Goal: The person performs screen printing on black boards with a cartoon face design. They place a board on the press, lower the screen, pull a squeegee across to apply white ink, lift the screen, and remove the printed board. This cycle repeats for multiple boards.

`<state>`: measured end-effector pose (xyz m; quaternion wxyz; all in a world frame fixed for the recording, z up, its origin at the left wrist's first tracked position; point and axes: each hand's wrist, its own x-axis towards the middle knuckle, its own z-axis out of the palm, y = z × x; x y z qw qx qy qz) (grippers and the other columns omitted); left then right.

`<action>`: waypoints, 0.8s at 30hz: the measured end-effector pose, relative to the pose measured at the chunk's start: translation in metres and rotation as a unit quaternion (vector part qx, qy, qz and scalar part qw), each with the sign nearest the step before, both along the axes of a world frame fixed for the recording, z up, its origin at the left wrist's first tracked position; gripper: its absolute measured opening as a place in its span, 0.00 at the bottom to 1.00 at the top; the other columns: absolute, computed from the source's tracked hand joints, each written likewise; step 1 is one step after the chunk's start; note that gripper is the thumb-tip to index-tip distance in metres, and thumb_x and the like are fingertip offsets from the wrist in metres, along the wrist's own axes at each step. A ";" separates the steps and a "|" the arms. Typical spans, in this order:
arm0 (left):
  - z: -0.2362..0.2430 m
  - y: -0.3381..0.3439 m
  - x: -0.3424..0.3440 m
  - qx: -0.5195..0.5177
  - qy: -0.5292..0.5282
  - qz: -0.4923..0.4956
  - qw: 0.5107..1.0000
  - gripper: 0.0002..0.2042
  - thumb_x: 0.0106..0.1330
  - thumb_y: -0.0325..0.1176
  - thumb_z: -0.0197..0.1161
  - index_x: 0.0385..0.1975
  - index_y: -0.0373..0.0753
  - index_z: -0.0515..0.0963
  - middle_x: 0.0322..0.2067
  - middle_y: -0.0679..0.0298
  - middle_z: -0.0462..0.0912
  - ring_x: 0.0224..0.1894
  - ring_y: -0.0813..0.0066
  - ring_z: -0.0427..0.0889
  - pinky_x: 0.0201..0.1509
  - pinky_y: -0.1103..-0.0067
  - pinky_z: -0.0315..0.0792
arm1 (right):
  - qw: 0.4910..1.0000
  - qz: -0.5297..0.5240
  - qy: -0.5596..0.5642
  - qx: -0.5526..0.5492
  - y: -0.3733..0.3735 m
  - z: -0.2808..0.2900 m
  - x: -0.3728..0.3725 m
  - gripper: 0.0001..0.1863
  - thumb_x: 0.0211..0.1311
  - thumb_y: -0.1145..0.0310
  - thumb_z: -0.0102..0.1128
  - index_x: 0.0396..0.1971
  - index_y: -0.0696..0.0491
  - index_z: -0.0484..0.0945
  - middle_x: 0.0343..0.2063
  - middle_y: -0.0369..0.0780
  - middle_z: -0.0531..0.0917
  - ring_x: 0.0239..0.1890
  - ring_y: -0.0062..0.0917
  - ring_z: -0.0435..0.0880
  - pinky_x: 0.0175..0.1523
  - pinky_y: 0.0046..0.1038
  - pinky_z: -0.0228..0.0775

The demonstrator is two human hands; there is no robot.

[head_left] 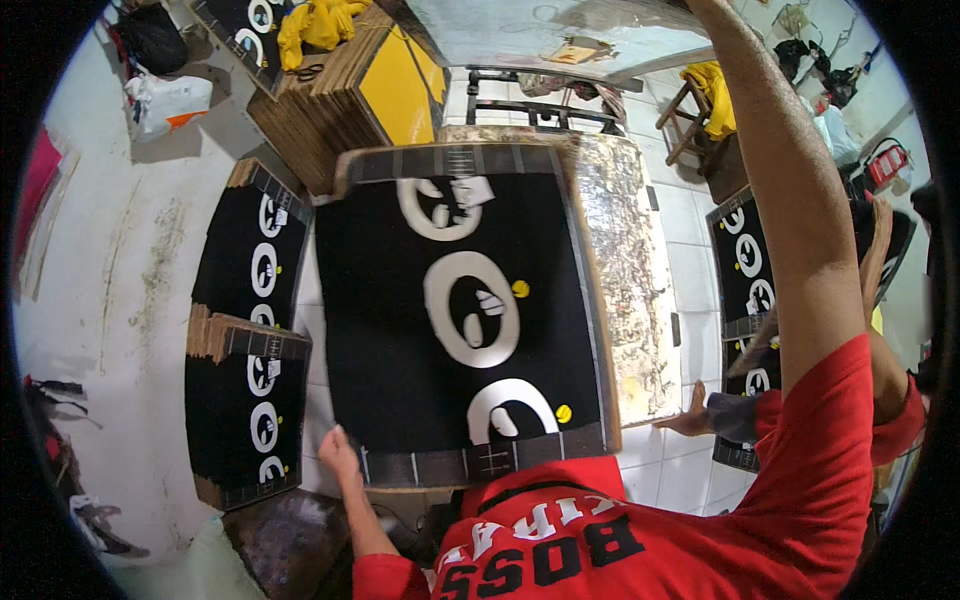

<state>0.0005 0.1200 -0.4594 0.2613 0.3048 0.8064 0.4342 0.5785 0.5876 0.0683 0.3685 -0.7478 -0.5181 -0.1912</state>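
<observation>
A large black printed board (380, 300) lies tilted in front of me, above a worn table. It carries white oval rings, small yellow balls and a grey ruled border, with a brown edge showing at the right. My left hand (340, 455) grips its near left corner, thumb at the edge; the rest of the fingers are partly hidden. My right arm (800, 180) stretches up and forward past the table, and its hand is cut off by the top of the picture.
The worn, patchy table (630, 300) shows right of the board. Similar boards stand in stacks at the left (245, 260) and right (740, 250). A pile of boards (320, 90) with scissors and yellow cloth is at the back left. Another person's foot (690, 415) is beside the table; a wooden stool (685, 125) stands beyond.
</observation>
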 end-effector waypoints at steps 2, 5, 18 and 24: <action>-0.021 0.034 0.031 -0.101 0.052 -0.075 0.991 0.16 0.77 0.39 0.60 0.32 0.30 0.81 0.27 0.66 0.80 0.33 0.76 0.74 0.40 0.72 0.71 | 1.000 0.026 0.001 0.000 -0.009 0.002 -0.003 0.31 0.46 0.32 0.75 0.41 0.42 0.91 0.39 0.41 0.91 0.42 0.34 0.91 0.48 0.36 0.82; -0.032 0.059 0.089 -0.043 -0.085 -0.101 0.990 0.16 0.72 0.39 0.68 0.26 0.33 0.78 0.25 0.67 0.78 0.29 0.77 0.71 0.33 0.72 0.70 | 0.999 0.039 0.022 -0.030 -0.015 0.005 -0.004 0.30 0.47 0.35 0.75 0.42 0.43 0.90 0.40 0.42 0.91 0.42 0.36 0.91 0.48 0.37 0.82; 0.047 0.068 0.154 -0.175 0.125 -0.261 0.941 0.25 0.49 0.45 0.83 0.33 0.33 0.78 0.28 0.53 0.85 0.33 0.51 0.83 0.41 0.62 0.75 | 0.998 0.042 0.040 -0.017 0.014 0.016 -0.002 0.19 0.53 0.52 0.73 0.43 0.44 0.91 0.44 0.44 0.90 0.48 0.38 0.90 0.54 0.37 0.80; 0.052 0.071 0.155 -0.147 0.098 -0.252 0.951 0.24 0.48 0.43 0.84 0.31 0.35 0.76 0.26 0.55 0.83 0.31 0.52 0.82 0.40 0.62 0.74 | 0.998 0.055 0.029 0.000 0.022 0.027 -0.005 0.19 0.52 0.57 0.72 0.43 0.47 0.90 0.44 0.46 0.90 0.48 0.40 0.89 0.54 0.38 0.80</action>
